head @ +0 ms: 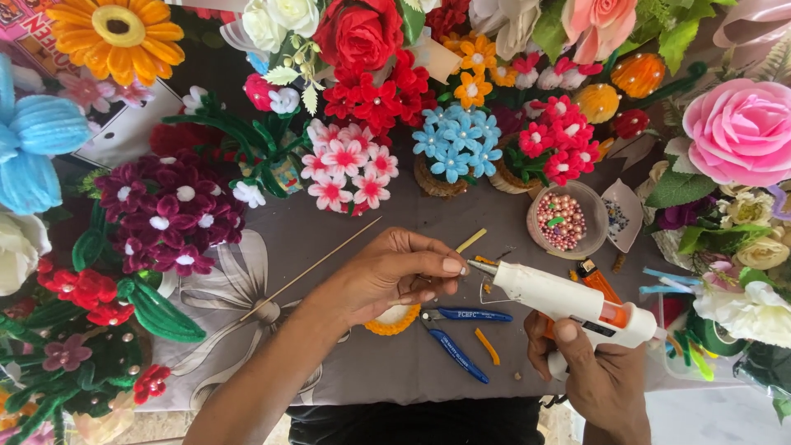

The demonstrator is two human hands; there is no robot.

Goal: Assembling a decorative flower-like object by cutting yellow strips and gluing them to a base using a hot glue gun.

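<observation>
My right hand [597, 375] grips a white glue gun [568, 301] with an orange trigger; its nozzle points left at my left fingertips. My left hand [395, 276] pinches something small at the nozzle; what it is I cannot tell. A long thin wooden stick [317, 265] runs out from under that hand to the left and down. Below the left hand lies a yellow and white crocheted round piece [391, 321], partly hidden. Blue-handled cutters [457, 334] lie on the grey cloth [329, 363] between my hands.
Handmade flowers ring the work area: maroon blooms [169, 210] left, pink and white blooms [346, 169], blue blooms [457, 140], red blooms [556, 140] at the back, a large pink rose [737, 132] right. A bowl of pink beads [564, 221] stands behind the glue gun. Orange scraps [488, 346] lie by the cutters.
</observation>
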